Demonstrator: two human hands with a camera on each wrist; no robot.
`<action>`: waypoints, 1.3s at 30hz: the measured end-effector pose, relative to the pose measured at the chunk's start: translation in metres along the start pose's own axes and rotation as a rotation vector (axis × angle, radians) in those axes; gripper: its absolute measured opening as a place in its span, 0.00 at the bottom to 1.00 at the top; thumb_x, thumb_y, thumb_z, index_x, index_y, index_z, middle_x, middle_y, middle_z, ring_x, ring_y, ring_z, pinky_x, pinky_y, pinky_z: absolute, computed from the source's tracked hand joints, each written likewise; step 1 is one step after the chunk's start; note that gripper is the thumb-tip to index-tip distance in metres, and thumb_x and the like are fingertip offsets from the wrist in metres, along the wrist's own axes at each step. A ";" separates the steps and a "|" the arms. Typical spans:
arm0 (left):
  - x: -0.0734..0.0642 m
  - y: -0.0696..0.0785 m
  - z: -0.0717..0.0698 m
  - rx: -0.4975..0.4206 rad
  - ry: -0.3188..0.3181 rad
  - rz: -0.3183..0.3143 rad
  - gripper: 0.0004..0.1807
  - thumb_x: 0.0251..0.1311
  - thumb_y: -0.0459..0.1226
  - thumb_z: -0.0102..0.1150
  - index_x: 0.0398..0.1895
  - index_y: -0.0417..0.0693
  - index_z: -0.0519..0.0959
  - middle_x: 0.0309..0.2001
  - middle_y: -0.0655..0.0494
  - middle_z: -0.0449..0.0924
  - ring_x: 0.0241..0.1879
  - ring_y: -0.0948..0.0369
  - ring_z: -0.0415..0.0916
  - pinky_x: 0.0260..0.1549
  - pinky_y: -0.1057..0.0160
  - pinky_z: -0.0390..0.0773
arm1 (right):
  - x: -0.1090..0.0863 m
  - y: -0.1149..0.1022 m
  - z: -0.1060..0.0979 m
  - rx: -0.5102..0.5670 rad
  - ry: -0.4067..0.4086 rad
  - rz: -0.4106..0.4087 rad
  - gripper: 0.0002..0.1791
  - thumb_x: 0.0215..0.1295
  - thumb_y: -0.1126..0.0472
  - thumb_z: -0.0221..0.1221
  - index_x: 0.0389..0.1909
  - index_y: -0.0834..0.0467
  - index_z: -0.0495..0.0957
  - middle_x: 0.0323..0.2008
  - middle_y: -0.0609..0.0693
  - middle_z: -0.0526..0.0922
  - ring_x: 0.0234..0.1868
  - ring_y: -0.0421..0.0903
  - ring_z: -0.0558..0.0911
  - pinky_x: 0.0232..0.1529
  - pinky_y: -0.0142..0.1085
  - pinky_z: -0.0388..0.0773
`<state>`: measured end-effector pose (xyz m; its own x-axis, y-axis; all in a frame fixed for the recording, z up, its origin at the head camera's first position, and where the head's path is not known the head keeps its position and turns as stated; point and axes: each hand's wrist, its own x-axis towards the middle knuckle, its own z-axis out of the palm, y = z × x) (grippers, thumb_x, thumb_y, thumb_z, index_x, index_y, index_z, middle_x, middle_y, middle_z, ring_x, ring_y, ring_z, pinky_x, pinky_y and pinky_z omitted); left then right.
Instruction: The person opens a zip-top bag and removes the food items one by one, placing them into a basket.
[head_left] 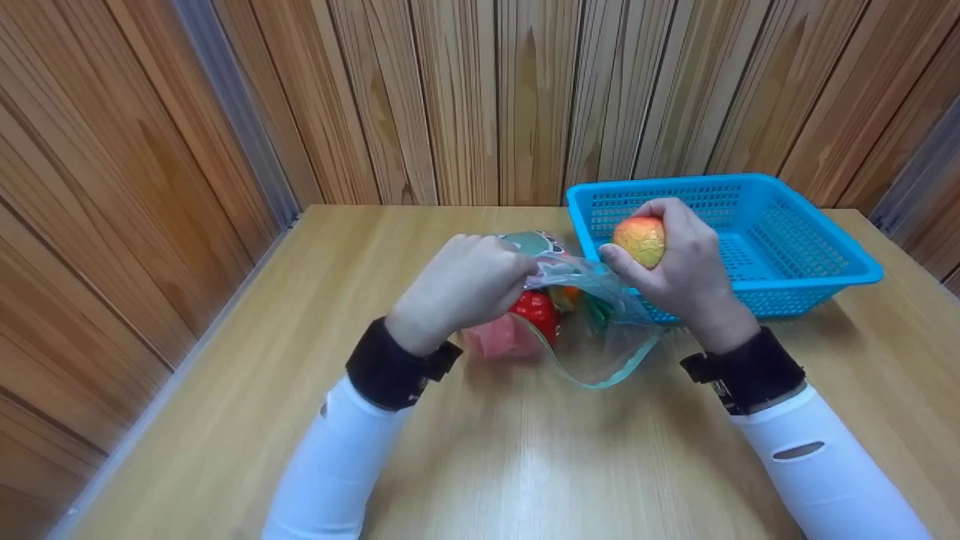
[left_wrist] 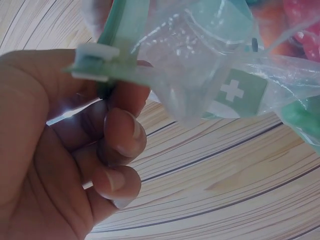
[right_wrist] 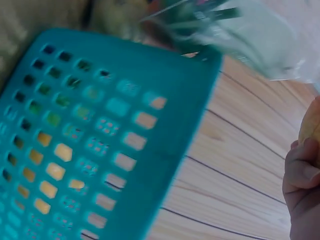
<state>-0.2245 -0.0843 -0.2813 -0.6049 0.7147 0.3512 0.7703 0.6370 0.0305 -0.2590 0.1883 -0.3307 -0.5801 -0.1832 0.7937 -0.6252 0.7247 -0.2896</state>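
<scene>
My left hand [head_left: 472, 281] pinches the top edge of a clear plastic zip bag [head_left: 622, 300], whose mouth gapes toward me with a pale green rim. In the left wrist view a white slider [left_wrist: 92, 61] sits on the bag's green edge by the curled fingers. A shiny red bell pepper [head_left: 534, 311] and other colourful items show in and behind the bag, partly covered by it. My right hand [head_left: 690, 262] grips a round red-and-yellow apple [head_left: 639, 244] above the bag's right side, near the basket's front left corner. At the right wrist view's edge, only part of the apple [right_wrist: 310, 122] appears.
A blue perforated plastic basket [head_left: 825, 281] stands at the back right of the wooden table [head_left: 337, 300], just behind the right hand. Wood-panelled walls [head_left: 450, 97] close off the back and the sides. A pink item [head_left: 495, 339] lies below the left hand.
</scene>
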 end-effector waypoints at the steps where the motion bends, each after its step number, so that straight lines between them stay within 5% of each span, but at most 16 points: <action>1: 0.000 0.000 0.000 0.002 0.000 0.000 0.12 0.65 0.39 0.63 0.48 0.45 0.86 0.34 0.52 0.88 0.28 0.57 0.81 0.31 0.66 0.79 | 0.000 0.002 0.000 -0.004 -0.008 0.014 0.29 0.55 0.49 0.68 0.46 0.68 0.72 0.40 0.62 0.81 0.34 0.53 0.79 0.30 0.42 0.78; 8: 0.000 0.000 -0.001 -0.002 -0.001 -0.001 0.11 0.66 0.38 0.62 0.47 0.44 0.86 0.32 0.52 0.87 0.25 0.58 0.79 0.30 0.67 0.78 | -0.001 0.013 0.001 0.018 0.034 0.079 0.25 0.58 0.50 0.62 0.45 0.67 0.73 0.37 0.62 0.82 0.32 0.52 0.78 0.30 0.28 0.71; 16: -0.013 -0.006 -0.006 0.017 -0.007 -0.029 0.13 0.62 0.41 0.66 0.48 0.46 0.86 0.32 0.53 0.87 0.25 0.60 0.79 0.31 0.67 0.79 | 0.003 0.003 0.020 0.014 0.049 0.098 0.30 0.56 0.48 0.69 0.48 0.66 0.73 0.45 0.62 0.79 0.41 0.54 0.79 0.39 0.47 0.82; 20: -0.009 -0.003 -0.004 0.034 0.000 -0.023 0.12 0.62 0.39 0.66 0.47 0.46 0.86 0.30 0.52 0.86 0.23 0.59 0.76 0.28 0.66 0.78 | 0.002 0.005 0.015 -0.014 0.036 0.113 0.34 0.50 0.47 0.74 0.48 0.66 0.72 0.46 0.63 0.79 0.45 0.56 0.78 0.43 0.51 0.83; 39: 0.008 0.006 -0.001 0.000 0.013 0.001 0.12 0.64 0.39 0.64 0.48 0.46 0.86 0.31 0.53 0.87 0.23 0.59 0.76 0.28 0.67 0.77 | 0.000 0.018 -0.005 -0.070 -0.049 0.149 0.40 0.46 0.43 0.77 0.48 0.64 0.68 0.48 0.61 0.74 0.50 0.54 0.75 0.52 0.53 0.82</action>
<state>-0.2243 -0.0754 -0.2771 -0.6017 0.7115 0.3629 0.7707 0.6365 0.0298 -0.2678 0.2040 -0.3331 -0.6893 -0.1013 0.7173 -0.4934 0.7907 -0.3625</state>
